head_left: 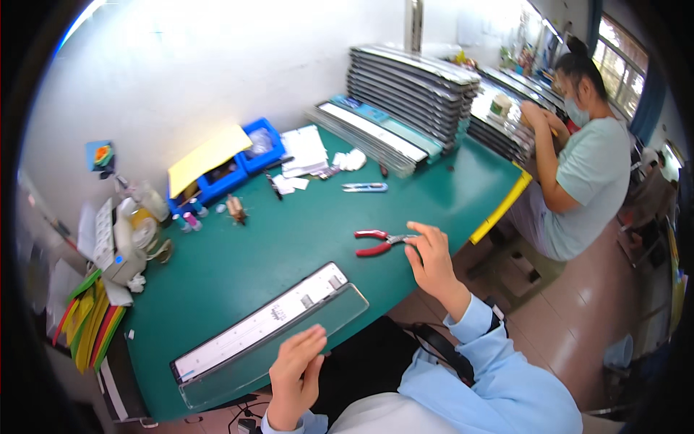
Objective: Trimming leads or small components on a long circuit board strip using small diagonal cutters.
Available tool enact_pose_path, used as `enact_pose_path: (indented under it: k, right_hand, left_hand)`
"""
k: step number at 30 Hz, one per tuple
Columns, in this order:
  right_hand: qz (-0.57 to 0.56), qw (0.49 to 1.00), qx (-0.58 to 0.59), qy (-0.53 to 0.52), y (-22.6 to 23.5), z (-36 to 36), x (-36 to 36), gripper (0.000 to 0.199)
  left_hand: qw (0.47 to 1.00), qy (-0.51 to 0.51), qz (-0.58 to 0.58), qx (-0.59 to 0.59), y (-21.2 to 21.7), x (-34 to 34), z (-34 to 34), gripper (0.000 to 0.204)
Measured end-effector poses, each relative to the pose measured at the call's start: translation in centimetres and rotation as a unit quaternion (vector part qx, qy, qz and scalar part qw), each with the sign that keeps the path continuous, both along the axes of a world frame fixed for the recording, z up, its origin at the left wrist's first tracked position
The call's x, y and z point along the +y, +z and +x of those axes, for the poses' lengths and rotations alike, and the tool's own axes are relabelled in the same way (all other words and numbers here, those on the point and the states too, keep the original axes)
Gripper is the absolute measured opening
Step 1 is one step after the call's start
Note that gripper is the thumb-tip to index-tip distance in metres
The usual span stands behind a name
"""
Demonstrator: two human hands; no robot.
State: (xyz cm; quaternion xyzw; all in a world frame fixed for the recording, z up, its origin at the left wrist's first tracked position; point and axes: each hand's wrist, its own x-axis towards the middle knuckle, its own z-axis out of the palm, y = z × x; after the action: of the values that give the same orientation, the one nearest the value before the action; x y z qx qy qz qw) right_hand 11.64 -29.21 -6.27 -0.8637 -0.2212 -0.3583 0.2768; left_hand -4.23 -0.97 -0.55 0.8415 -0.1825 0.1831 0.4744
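Observation:
A long, narrow case [264, 322] lies on the green table in front of me, with a white strip and small metal parts inside. Its clear lid [249, 365] is folded out toward me. My left hand [296, 372] hovers at the lid's near side, fingers stretched and holding nothing; whether it touches the lid I cannot tell. Red-handled pliers [376, 244] rest to the right of the case, handles pointing left. My right hand [435, 266] is at their jaw end, thumb and fingers apart. Contact with the jaws is unclear.
Blue bins [210, 189] under yellow card stand at the back left. Blue snips [365, 187], papers [303, 150] and a tall stack of cases [412, 90] lie farther back. Yellow tape [502, 206] marks the right edge. A masked co-worker [589, 166] sits beyond it.

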Motion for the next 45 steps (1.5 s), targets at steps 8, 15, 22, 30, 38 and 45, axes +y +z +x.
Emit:
enact_pose_path:
  k: [8,15,22,30,38,45]
  right_hand:
    - [-0.055,0.998,0.023,-0.011,-0.2,-0.1,0.2,0.034]
    - [-0.059,0.998,0.028,-0.024,-1.4,0.6,-0.3,0.034]
    - [-0.052,0.997,0.046,-0.034,-1.6,0.5,0.3,0.033]
    - [-0.041,0.998,0.016,-0.035,-1.6,0.3,-0.4,0.029]
    - [-0.04,0.999,0.013,-0.033,-0.4,0.3,0.6,0.027]
    - [-0.04,0.998,0.025,-0.04,-1.2,1.0,0.5,0.026]
  left_hand:
    - [0.914,-0.245,-0.237,-0.22,11.4,-2.6,-9.1,0.025]
    - [0.896,-0.207,-0.217,-0.327,14.6,-4.9,-11.6,0.019]
    - [0.88,-0.408,-0.191,-0.151,13.1,-5.0,-11.0,0.029]
    - [0.86,-0.113,-0.222,-0.446,14.9,-5.3,-12.5,0.059]
    - [0.907,-0.165,-0.376,-0.091,17.8,-7.4,-11.8,0.053]
    - [0.917,-0.178,-0.306,-0.184,16.7,-7.2,-7.3,0.042]
